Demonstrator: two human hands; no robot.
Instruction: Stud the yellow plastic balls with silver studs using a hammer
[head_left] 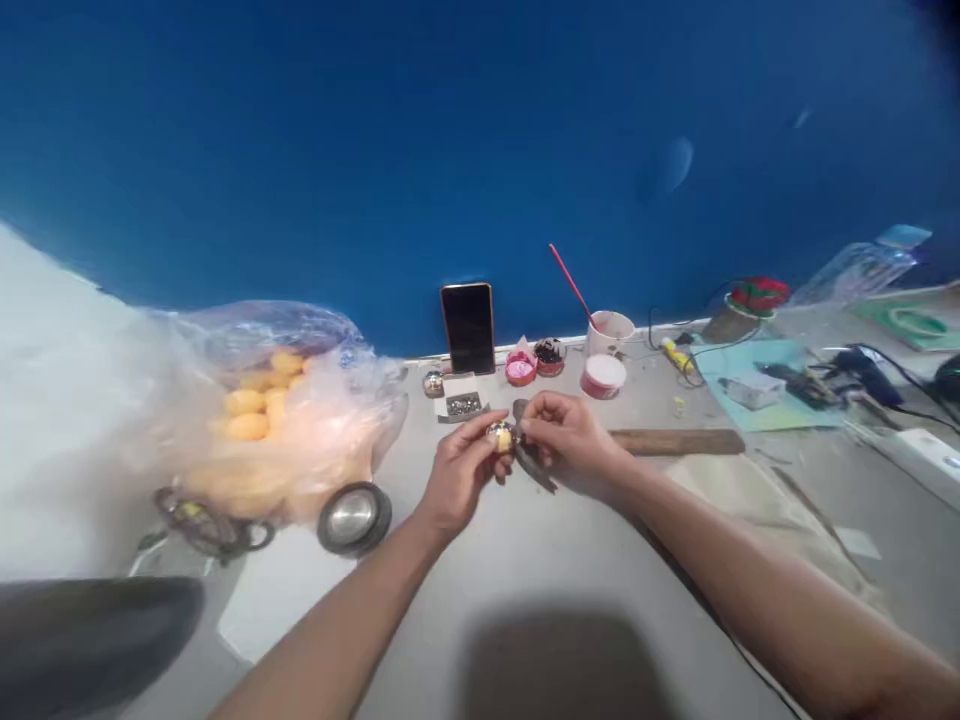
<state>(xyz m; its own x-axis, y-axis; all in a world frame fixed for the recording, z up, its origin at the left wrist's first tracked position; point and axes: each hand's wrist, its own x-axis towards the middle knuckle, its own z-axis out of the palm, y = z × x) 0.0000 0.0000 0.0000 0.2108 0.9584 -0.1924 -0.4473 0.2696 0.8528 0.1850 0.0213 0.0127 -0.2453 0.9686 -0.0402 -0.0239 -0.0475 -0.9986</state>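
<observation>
Grey worktop (pixel 525 560), left hand (pixel 459 472) and right hand (pixel 566 440) grips pinching small blurred yellow piece (pixel 501 436)

The clear bag (pixel 285 400) is thin, shiny plastic. The handle (pixel 679 441) is brown wood. The round lid (pixel 354 517) is shiny metal.

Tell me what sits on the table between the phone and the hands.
In the head view, a small tray of dark bits lies between the phone and the hands.
</observation>
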